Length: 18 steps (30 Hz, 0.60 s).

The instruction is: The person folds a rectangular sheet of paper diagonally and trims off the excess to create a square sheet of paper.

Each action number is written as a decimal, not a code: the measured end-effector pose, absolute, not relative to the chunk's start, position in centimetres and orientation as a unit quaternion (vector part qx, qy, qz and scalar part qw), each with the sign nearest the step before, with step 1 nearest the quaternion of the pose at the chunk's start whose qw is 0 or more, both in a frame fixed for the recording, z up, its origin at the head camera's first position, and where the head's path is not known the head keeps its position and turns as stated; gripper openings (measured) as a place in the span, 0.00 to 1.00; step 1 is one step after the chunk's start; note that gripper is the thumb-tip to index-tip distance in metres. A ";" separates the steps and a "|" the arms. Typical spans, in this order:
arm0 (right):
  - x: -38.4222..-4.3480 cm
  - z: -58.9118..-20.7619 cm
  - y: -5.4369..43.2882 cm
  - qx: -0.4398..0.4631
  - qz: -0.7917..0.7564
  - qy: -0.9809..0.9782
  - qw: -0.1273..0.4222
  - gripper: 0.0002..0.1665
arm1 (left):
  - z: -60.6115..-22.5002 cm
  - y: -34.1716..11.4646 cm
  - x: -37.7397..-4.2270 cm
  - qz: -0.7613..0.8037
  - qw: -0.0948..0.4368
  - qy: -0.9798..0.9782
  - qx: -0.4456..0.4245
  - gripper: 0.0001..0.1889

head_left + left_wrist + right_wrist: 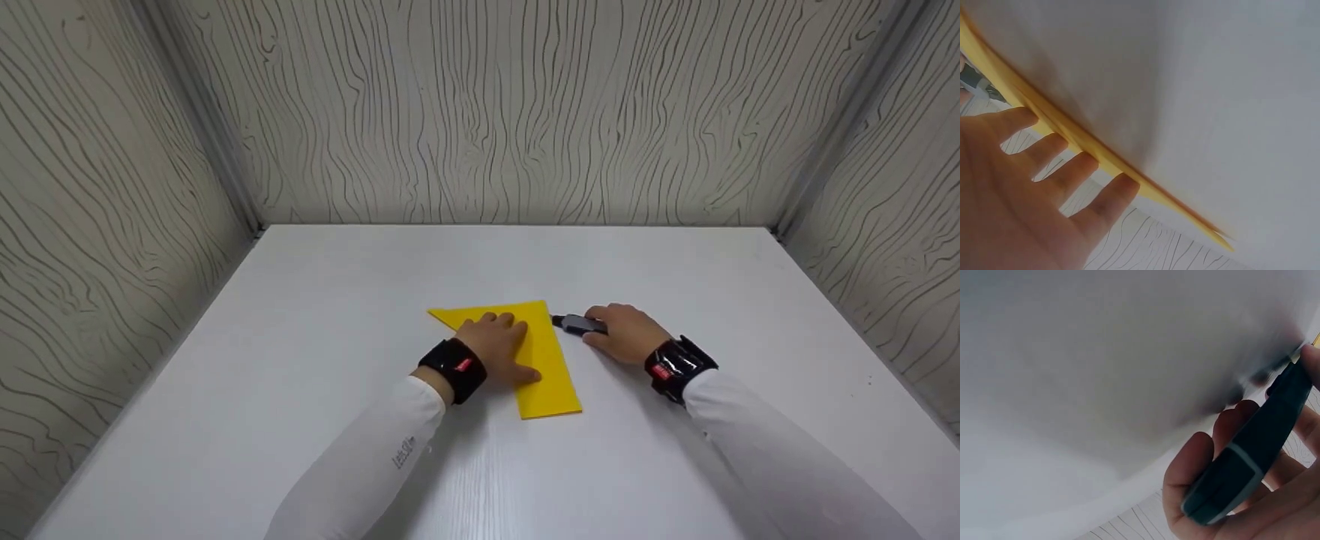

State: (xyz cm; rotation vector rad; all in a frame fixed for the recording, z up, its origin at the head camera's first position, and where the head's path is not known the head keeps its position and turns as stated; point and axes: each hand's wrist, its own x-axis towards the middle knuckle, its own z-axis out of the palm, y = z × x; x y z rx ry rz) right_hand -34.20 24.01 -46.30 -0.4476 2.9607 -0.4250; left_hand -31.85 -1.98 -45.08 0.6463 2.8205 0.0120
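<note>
A folded sheet of yellow paper [551,367] lies on the white table, with a pointed corner at its far left. My left hand [495,349] rests on it with the fingers spread, and in the left wrist view the fingertips [1120,188] press along the paper's edge. Just right of the paper, my right hand [626,330] grips a dark utility knife [581,325] with grey trim. The knife's tip points left, close to the paper's right edge; whether they touch I cannot tell. In the right wrist view the fingers curl round the knife's handle [1247,444].
The white tabletop [337,285] spreads around both hands. Wood-grain patterned panels [480,112] enclose it at the back and on both sides. Grey metal posts [202,112] stand at the rear corners.
</note>
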 end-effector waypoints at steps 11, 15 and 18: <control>-34.5 -46.6 24.0 -0.149 -0.140 0.978 0.048 0.26 | -45.8 -1.9 -32.5 -0.005 0.129 0.967 0.219 0.50; -34.8 -46.6 23.8 -0.150 -0.139 0.977 0.051 0.27 | -45.7 -1.9 -32.5 -0.006 0.129 0.967 0.219 0.50; -35.0 -46.7 23.9 -0.152 -0.134 0.978 0.049 0.27 | -45.6 -1.8 -32.5 -0.007 0.127 0.967 0.220 0.50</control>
